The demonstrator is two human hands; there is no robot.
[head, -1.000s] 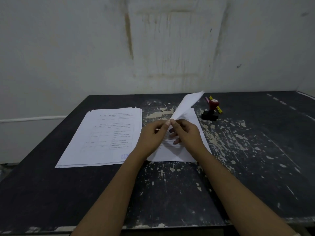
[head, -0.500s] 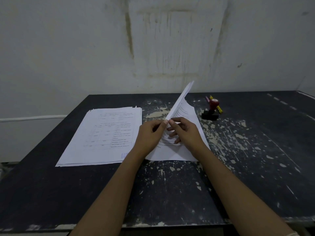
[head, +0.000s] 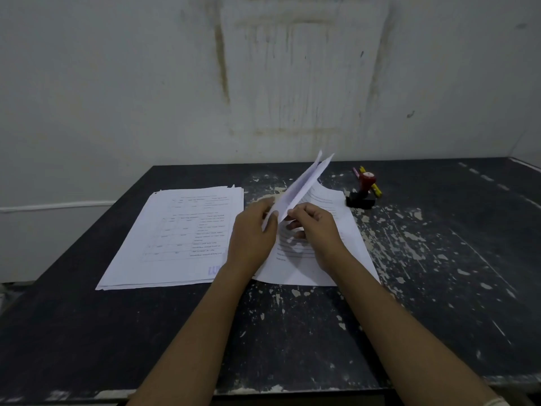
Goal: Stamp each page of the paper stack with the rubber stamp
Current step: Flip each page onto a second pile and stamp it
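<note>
Your left hand (head: 254,234) and right hand (head: 314,227), both pinching the lifted sheet (head: 301,187), have swung it steeper, exposing the next page (head: 328,200); the rubber stamp (head: 362,191) waits untouched.

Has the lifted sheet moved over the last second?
Yes. The lifted sheet has swung up, steeper than before, and its top edge now rises above the table's back edge.

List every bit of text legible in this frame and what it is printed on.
"LU", in blue, cut off by the left hand: bottom corner of the left paper stack.
Printed table on the left paper stack: too small and blurred to read.
Lines on the right stack and the lifted sheets: unreadable.
Rubber stamp: no label legible.
</note>
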